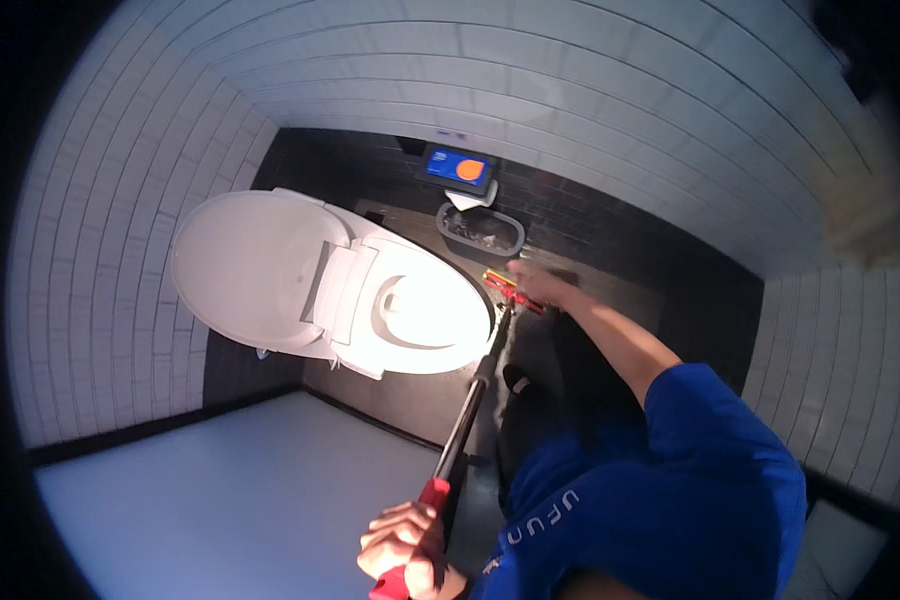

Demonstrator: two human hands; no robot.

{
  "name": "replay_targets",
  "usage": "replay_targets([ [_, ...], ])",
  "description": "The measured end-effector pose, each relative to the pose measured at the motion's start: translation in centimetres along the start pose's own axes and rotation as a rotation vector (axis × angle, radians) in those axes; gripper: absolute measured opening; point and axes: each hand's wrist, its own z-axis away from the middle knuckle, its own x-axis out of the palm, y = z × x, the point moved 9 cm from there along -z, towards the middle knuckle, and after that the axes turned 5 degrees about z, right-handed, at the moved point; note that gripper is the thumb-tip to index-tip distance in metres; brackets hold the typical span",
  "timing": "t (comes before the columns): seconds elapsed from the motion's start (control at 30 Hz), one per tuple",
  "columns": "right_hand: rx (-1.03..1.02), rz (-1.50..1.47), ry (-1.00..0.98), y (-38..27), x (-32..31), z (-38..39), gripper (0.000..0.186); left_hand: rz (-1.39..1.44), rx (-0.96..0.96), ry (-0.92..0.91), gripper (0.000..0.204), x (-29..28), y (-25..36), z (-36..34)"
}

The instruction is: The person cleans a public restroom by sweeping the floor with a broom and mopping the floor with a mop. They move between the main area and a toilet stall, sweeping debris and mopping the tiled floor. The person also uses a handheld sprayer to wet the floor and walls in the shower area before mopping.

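Observation:
My left hand (405,550) is wrapped round the red grip (433,492) of a long metal pole (460,428) at the lower middle. The pole runs up to a red and yellow tool head (500,285) beside the front of the white toilet (440,330). My right hand (538,282) reaches down to that head with curled fingers on or against it; its exact grip is partly hidden. The toilet's lid (250,260) is raised, and the bowl shows.
A grey bin (500,245) with a liner sits by the dark lower back wall, below a blue dispenser (455,168) with an orange spot. White tiled walls (120,250) enclose the cubicle. A pale panel (190,510) fills the lower left. My dark shoe (517,380) shows beside the pole.

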Motion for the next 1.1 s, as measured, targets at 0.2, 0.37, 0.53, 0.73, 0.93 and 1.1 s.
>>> replay_targets([
  [0.2,0.197,-0.077,0.293,9.5,-6.2,-10.8,0.064,-0.152,-0.073,0.239,0.034,-3.4,0.0,2.4],
  [0.37,0.203,-0.121,0.341,10.3,-5.2,-17.2,0.05,-0.279,-0.039,0.347,0.033,-2.9,-5.2,2.1],
  [0.53,0.166,-0.193,0.377,8.4,-5.7,-17.8,0.037,-0.303,-0.043,0.323,0.031,0.1,-12.3,-1.9],
  [0.73,0.115,-0.205,0.134,8.5,-4.9,-17.3,0.036,-0.269,-0.024,0.238,0.03,3.2,-14.6,-4.5],
  [0.93,-0.521,0.034,-0.365,-1.3,7.3,1.6,0.063,-0.112,0.083,0.168,0.028,3.3,-5.2,-5.2],
  [1.1,-0.23,0.017,-0.147,-8.9,5.6,5.5,0.021,-0.083,0.023,-0.321,0.021,4.5,-3.1,-6.7],
])
